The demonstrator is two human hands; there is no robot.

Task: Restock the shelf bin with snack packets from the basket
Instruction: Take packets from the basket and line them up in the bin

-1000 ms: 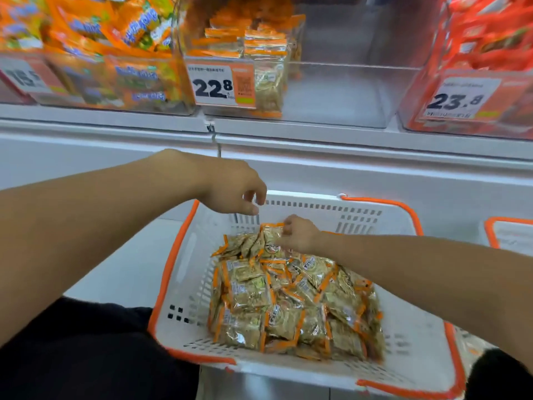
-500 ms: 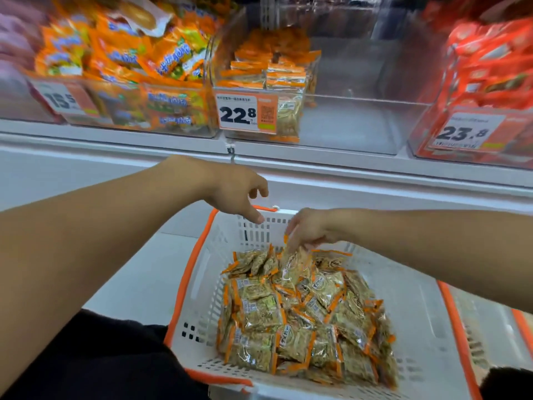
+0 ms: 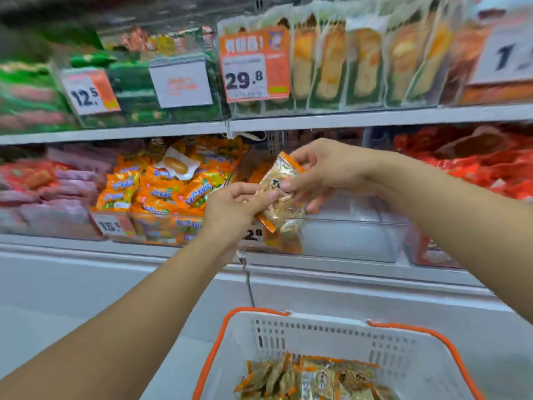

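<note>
With both the left hand (image 3: 230, 204) and right hand (image 3: 323, 171) pinching the packet (image 3: 281, 194), carry it toward 12 o'clock over the bin (image 3: 354, 241) wall before letting go.

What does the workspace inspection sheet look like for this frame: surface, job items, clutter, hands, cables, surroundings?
Surface: white shelf ledge below the bins.
Job's things: snack packet held up in front of the clear shelf bin, which looks mostly unfilled; white basket with orange rim below holds more packets.
Clutter: nothing seen.
Hands: left hand and right hand both pinch the packet.
Cables: nothing seen; a thin metal hook hangs from the ledge.
Surroundings: neighbouring bins of orange packets and red packets; price tags, one reading 29.8; upper shelf blurred.
</note>
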